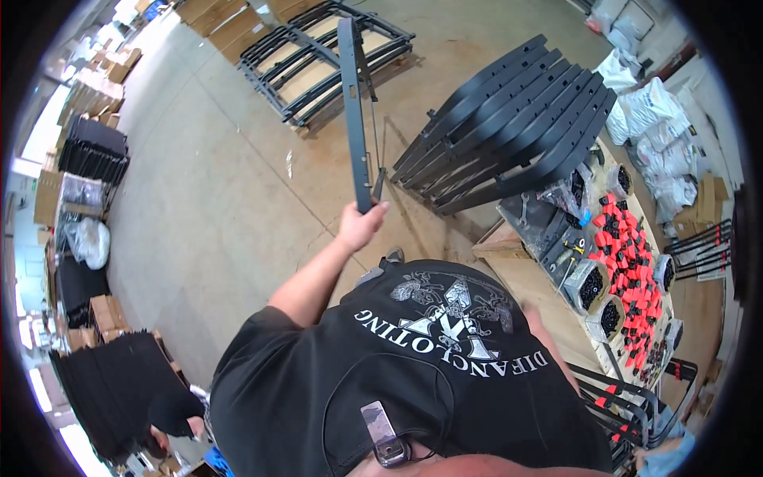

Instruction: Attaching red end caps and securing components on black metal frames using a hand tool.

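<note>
My left hand (362,228) is closed around the lower end of a long black metal frame (355,119), held up in front of me. The frame is seen nearly edge-on, with small slots along its side and a thin bar running beside it. Of my right arm only a strip of bare skin (543,330) shows past the edge of my black shirt (381,350). That hand's fingers are hidden. To the right of the held frame, several similar black frames (509,119) lean together in a row.
A pallet (318,63) of stacked black frames stands ahead. On the right, a workbench (572,334) bears red plastic parts (628,270), tubs of black fittings (588,286) and a wrench (524,208). White sacks (648,111) line the wall. Other people are at lower left (171,413) and lower right (668,457).
</note>
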A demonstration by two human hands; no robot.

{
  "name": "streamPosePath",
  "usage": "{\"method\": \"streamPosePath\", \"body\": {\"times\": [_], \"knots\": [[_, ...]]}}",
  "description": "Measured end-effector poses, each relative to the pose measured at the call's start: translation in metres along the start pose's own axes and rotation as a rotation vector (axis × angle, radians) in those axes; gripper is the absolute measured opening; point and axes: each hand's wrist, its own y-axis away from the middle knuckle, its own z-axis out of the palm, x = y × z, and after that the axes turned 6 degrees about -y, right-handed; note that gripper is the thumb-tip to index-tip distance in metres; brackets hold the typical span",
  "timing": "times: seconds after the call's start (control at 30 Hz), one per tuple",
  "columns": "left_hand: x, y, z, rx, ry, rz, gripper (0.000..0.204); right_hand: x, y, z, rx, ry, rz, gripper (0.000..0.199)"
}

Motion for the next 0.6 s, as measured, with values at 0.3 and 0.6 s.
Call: {"method": "streamPosePath", "body": {"times": [0.3, 0.6], "knots": [[0.04, 0.123, 0.183, -0.014, -0.313, 0.311, 0.021, -0.27, 0.032, -0.058, -0.286, -0.718, -0.752, 0.047], [0.146, 0.164, -0.009, 0.828, -0.805, 0.801, 0.031, -0.21, 0.068, -0.075, 0.085, -0.384, -0.653, 0.023]]}}
